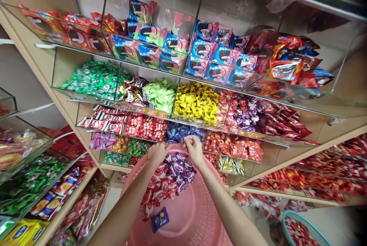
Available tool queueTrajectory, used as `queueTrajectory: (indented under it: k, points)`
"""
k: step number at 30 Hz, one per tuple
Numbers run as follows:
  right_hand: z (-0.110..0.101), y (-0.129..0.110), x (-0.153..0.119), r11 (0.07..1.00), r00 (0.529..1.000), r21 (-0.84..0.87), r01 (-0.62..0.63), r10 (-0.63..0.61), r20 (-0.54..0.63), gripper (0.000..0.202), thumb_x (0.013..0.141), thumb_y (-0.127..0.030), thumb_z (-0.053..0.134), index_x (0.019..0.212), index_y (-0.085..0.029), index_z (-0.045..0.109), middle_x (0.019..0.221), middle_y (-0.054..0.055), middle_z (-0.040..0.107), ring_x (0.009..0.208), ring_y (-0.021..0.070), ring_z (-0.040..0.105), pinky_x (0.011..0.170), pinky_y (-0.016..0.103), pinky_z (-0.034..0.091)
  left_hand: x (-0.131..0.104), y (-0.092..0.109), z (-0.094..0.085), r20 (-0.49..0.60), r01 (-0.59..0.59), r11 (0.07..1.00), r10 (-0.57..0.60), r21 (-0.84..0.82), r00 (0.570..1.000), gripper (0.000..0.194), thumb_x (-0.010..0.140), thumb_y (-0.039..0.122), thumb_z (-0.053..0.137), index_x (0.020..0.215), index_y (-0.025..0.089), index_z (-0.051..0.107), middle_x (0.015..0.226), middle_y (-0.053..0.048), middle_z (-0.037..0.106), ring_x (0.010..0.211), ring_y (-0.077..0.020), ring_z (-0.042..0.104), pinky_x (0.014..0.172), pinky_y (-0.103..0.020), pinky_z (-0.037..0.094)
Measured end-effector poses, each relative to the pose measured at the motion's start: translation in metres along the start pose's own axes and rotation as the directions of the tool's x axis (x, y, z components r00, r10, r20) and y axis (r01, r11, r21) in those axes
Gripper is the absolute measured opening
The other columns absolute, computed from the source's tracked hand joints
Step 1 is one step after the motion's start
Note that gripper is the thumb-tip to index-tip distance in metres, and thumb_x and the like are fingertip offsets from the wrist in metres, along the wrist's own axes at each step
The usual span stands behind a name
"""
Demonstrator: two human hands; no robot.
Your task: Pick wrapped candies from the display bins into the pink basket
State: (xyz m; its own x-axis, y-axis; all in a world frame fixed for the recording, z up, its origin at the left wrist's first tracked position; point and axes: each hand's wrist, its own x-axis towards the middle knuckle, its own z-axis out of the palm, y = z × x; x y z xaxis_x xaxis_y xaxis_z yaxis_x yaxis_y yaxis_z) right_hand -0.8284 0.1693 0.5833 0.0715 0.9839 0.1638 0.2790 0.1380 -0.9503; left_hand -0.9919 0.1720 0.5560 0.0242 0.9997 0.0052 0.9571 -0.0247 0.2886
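Observation:
A large pink plastic basket (210,204) with a slotted wall is tilted in front of the candy shelves. My left hand (157,154) is closed around its far rim, a little left of centre. On the same rim, slightly to the right, my right hand (193,149) is closed too. Red-and-white wrapped candies (163,183) and purple-and-white wrapped candies (182,169) lie heaped inside against the far wall. A single dark blue packet (159,220) rests apart from them, nearer to me. Just beyond my hands is a shelf compartment of blue packets (178,131).
Glass-fronted shelves hold yellow candies (196,102), green candies (94,80) and blue-pink cookie packs (223,53). On the floor at lower right stands a teal tub (311,225) of red candies. Another shelf with yellow packs (27,232) flanks the left side.

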Motion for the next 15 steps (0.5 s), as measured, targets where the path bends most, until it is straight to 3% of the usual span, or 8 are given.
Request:
queueTrajectory:
  k: [4,8,10,12,15]
  points:
    - [-0.007,-0.006,-0.072,0.997,0.986,-0.057,0.053,-0.043,0.158,0.029,0.084,-0.048,0.044,0.081,-0.019,0.049,0.059,-0.003,0.050,0.050,0.0095,0.042,0.048,0.021,0.034,-0.001,0.002,-0.002,0.021,0.019,1.000,-0.019,0.006,1.000,0.068,0.081,0.063,0.014,0.101,0.016,0.060,0.094,-0.015,0.065,0.090,-0.0271,0.060,0.075,-0.035,0.043]
    - [-0.001,0.015,-0.138,0.981,0.906,-0.191,-0.025,0.103,0.410,0.022,0.086,-0.040,0.041,0.078,-0.020,0.047,0.056,-0.004,0.048,0.048,0.0097,0.042,0.046,0.021,0.031,-0.001,0.003,-0.002,0.012,0.017,1.000,-0.017,0.005,1.000,0.070,0.081,0.062,0.012,0.101,0.015,0.060,0.092,-0.015,0.065,0.089,-0.0280,0.060,0.074,-0.036,0.043]
    - [0.004,0.028,-0.159,0.951,0.867,-0.308,0.022,0.135,0.479,0.017,0.087,-0.033,0.041,0.078,-0.020,0.047,0.056,-0.004,0.049,0.049,0.0099,0.043,0.048,0.021,0.030,-0.001,0.003,-0.001,0.007,0.014,1.000,-0.014,0.004,1.000,0.068,0.081,0.061,0.013,0.102,0.015,0.060,0.092,-0.015,0.065,0.089,-0.0285,0.060,0.074,-0.036,0.043]
    - [0.010,0.037,-0.172,0.893,0.858,-0.437,0.113,0.134,0.496,0.012,0.085,-0.026,0.041,0.079,-0.020,0.048,0.060,-0.002,0.054,0.053,0.0112,0.047,0.051,0.023,0.031,0.000,0.003,0.001,0.006,0.015,1.000,-0.015,0.004,1.000,0.067,0.082,0.061,0.014,0.103,0.016,0.059,0.092,-0.015,0.065,0.089,-0.0288,0.060,0.074,-0.037,0.044]
    - [0.017,0.040,-0.185,0.825,0.814,-0.542,0.159,0.201,0.544,0.014,0.082,-0.021,0.043,0.092,-0.020,0.053,0.073,0.002,0.063,0.063,0.0150,0.055,0.057,0.024,0.034,0.001,0.003,0.001,0.009,0.020,1.000,-0.020,0.002,1.000,0.066,0.082,0.061,0.015,0.103,0.016,0.059,0.092,-0.014,0.065,0.089,-0.0287,0.060,0.073,-0.036,0.044]
